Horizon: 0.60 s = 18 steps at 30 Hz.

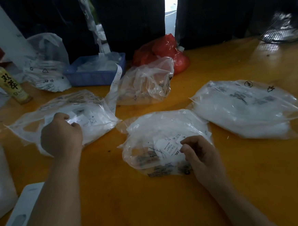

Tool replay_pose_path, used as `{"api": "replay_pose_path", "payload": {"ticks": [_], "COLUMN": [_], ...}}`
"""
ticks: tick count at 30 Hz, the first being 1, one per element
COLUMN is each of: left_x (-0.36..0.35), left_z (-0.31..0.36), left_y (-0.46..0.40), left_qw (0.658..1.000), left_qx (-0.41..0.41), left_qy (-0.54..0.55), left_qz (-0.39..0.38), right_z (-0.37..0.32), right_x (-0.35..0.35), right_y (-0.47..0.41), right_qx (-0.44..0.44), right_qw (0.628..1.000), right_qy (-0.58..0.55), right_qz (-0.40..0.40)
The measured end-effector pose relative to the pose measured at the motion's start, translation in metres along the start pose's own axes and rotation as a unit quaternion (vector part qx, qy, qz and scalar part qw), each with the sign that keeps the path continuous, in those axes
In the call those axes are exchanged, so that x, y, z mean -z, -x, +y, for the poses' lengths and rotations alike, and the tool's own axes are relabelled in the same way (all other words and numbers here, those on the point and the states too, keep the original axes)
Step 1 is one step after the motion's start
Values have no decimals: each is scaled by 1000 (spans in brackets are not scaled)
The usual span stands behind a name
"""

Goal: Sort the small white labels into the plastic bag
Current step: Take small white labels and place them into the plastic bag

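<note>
Three clear plastic bags of small white labels lie on the yellow table. My left hand (61,133) rests on the left bag (95,115), its fingers curled and pinching a small white label (73,120) at the bag's top. My right hand (199,153) sits at the middle bag (163,129), with thumb and fingers pinching a white label marked XXL (176,152) among several loose labels at the bag's mouth. The right bag (242,109) lies full and untouched.
A crumpled clear bag (146,82), a red bag (164,49) and a blue tray (95,72) of labels stand at the back. A yellow bottle (8,83) is at far left. White boxes (20,215) sit at the lower left. A fan (284,29) stands back right.
</note>
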<state>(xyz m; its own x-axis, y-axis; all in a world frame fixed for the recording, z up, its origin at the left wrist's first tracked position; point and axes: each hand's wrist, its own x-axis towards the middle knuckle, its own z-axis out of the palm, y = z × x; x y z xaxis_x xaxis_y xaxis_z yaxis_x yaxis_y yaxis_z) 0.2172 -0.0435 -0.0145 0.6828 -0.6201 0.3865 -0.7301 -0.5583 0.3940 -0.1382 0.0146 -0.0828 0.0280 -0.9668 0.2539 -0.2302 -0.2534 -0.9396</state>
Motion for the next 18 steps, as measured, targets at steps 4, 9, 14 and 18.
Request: {"api": "replay_pose_path", "payload": {"ticks": [4,9,14,18], "left_x": [-2,13,22,-9], "left_z": [-7,17,69,81], "left_y": [-17,20,139,181], "left_qw": [998,991,855,840], "left_qx": [25,-21,-346,-370], "left_qy": [-49,89,375,306], "left_qz": [30,98,-98,-251], "right_z": [-1,-4,-17,-19], "right_x": [-2,-13,-20,-19], "right_y": [-2,-6,-11,-11], "right_qx": [12,8,-27,-21], "right_qw": [998,961,933,910], "right_qy": [58,277,355,398], "right_qz": [9,-25,-57,-113]}}
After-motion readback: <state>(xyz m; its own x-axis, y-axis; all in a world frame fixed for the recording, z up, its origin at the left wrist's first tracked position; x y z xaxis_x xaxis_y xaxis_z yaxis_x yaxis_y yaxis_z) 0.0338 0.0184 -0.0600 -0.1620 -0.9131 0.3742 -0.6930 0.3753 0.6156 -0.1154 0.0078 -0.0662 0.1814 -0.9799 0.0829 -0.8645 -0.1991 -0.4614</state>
